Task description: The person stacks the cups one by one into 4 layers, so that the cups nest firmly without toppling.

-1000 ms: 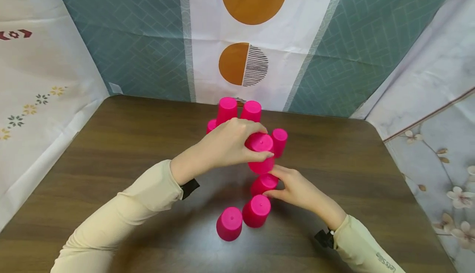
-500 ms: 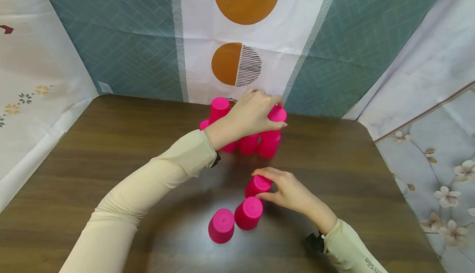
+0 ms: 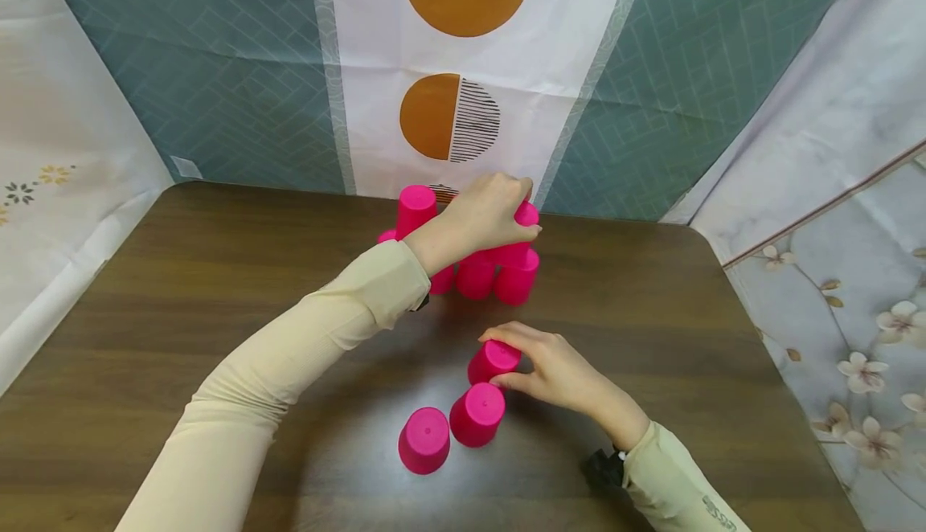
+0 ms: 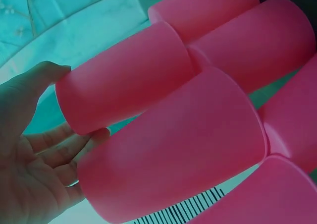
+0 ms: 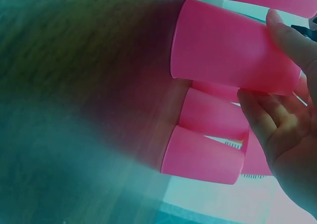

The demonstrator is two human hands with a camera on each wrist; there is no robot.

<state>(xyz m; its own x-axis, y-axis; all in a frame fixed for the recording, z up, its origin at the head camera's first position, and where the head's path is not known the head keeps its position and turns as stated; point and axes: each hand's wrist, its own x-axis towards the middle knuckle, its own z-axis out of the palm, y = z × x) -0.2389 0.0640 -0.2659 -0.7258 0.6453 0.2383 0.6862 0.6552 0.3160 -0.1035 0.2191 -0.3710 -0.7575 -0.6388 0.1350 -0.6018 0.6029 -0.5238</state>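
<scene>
My left hand [image 3: 473, 218] grips a pink cup [image 4: 126, 78] near its base, thumb on one side and fingers on the other. That cup is upside down at the right end of the upper row of a stack, resting across lower cups [image 3: 517, 279]. Beside it in the left wrist view lies another upper cup [image 4: 173, 147]; in the head view my hand hides part of this row. Nearer me, my right hand [image 3: 560, 367] holds an upside-down pink cup [image 5: 230, 45] between thumb and fingers, its rim at the wooden table [image 3: 637, 307].
Two more upturned pink cups, one at the front [image 3: 424, 441] and one [image 3: 477, 415] close against the right-hand cup, stand on the table. A patterned cloth [image 3: 253, 74] hangs behind the stack. White cloths flank the table left and right.
My left hand has carried its cup from above the right-hand cup back to the stack's upper row. The right hand keeps its hold. The head view has shifted slightly right.
</scene>
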